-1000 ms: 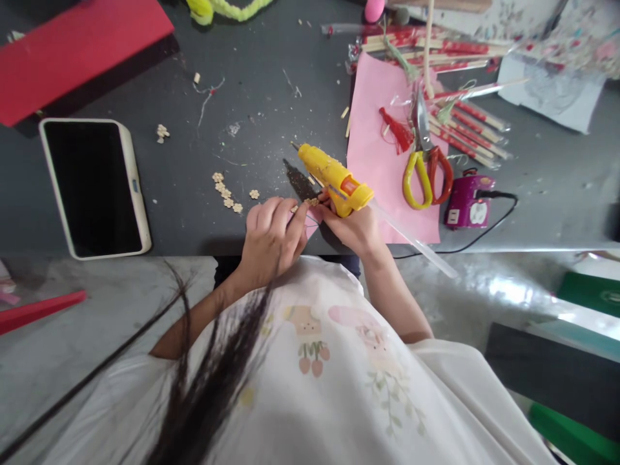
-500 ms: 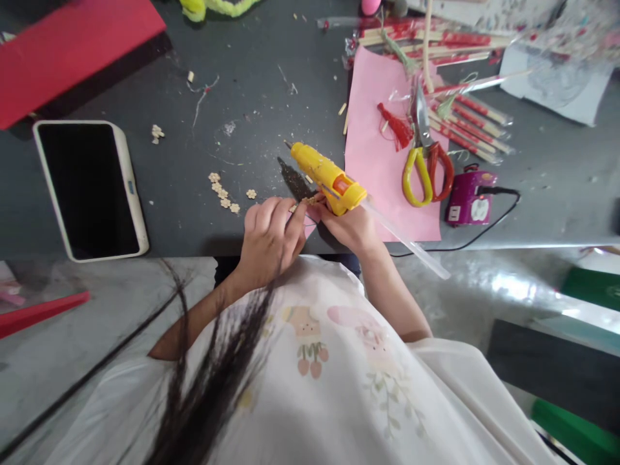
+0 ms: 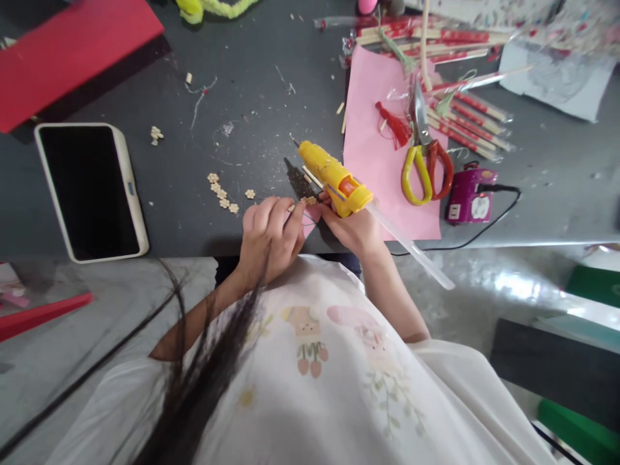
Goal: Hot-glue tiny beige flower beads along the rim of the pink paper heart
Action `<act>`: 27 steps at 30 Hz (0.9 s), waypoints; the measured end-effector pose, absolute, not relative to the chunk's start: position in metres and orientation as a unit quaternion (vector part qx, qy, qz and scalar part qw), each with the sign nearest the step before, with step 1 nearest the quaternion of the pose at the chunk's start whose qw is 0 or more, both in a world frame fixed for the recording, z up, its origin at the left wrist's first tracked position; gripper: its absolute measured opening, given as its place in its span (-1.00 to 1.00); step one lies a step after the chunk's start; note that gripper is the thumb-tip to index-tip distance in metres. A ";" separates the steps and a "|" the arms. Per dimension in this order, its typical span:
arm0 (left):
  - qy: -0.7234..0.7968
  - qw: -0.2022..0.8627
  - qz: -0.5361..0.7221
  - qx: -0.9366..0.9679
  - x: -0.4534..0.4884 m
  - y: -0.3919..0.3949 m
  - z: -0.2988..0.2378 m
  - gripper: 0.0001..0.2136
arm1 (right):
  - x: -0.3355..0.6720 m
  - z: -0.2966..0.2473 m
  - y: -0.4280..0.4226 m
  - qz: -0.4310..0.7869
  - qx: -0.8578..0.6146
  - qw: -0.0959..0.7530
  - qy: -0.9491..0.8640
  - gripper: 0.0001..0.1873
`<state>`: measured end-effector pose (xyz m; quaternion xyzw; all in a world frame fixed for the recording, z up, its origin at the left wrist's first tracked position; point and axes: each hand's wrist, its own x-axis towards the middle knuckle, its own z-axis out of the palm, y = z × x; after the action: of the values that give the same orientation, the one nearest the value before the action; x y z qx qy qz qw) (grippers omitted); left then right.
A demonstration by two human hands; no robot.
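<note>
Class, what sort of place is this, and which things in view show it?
Probably a craft table, perhaps in a workshop or classroom: the right hand holds a yellow glue gun, scissors lie over pink paper, and small beige flowers lie nearby.

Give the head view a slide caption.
Right hand holding a yellow plastic glue gun, left hand at a pink flat piece, pale flower-shaped pieces lying nearby on the grey table.

The glue gun [image 3: 334, 177] near one o'clock looks smooth plastic, the flower pieces [image 3: 221, 194] at ten matt wood, the scissors' blades [image 3: 420, 116] at two shiny metal over matt paper [image 3: 387, 171].
</note>
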<state>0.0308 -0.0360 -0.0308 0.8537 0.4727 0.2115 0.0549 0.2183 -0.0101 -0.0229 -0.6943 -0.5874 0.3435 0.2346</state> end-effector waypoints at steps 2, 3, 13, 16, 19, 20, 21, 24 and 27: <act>0.472 0.055 0.210 0.854 0.031 -0.036 -0.031 -0.62 | 0.216 -0.023 -0.010 0.324 -0.702 0.241 -0.587 -0.68; 0.472 0.056 0.209 0.855 0.031 -0.036 -0.031 -0.62 | 0.215 -0.024 -0.009 0.318 -0.700 0.246 -0.590 -0.68; 0.465 0.047 0.216 0.857 0.029 -0.037 -0.034 -0.60 | 0.213 -0.029 -0.009 0.326 -0.679 0.265 -0.602 -0.79; 0.466 0.055 0.218 0.856 0.029 -0.037 -0.036 -0.59 | 0.212 -0.028 -0.009 0.329 -0.681 0.261 -0.600 -0.80; 0.466 0.064 0.217 0.855 0.028 -0.037 -0.036 -0.59 | 0.212 -0.027 -0.009 0.326 -0.676 0.255 -0.609 -0.81; 0.464 0.061 0.217 0.856 0.028 -0.037 -0.035 -0.60 | 0.212 -0.026 -0.008 0.324 -0.675 0.252 -0.614 -0.80; 0.462 0.058 0.217 0.858 0.028 -0.037 -0.035 -0.60 | 0.212 -0.026 -0.008 0.320 -0.674 0.248 -0.618 -0.79; 0.465 0.055 0.215 0.857 0.029 -0.037 -0.033 -0.61 | 0.212 -0.026 -0.008 0.314 -0.670 0.237 -0.629 -0.77; 0.473 0.069 0.215 0.852 0.029 -0.037 -0.032 -0.60 | 0.211 -0.027 -0.009 0.330 -0.672 0.245 -0.616 -0.74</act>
<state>0.0292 -0.0371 -0.0323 0.8518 0.4726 0.2155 0.0685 0.2114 -0.0089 -0.0267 -0.6722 -0.6162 0.3295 0.2446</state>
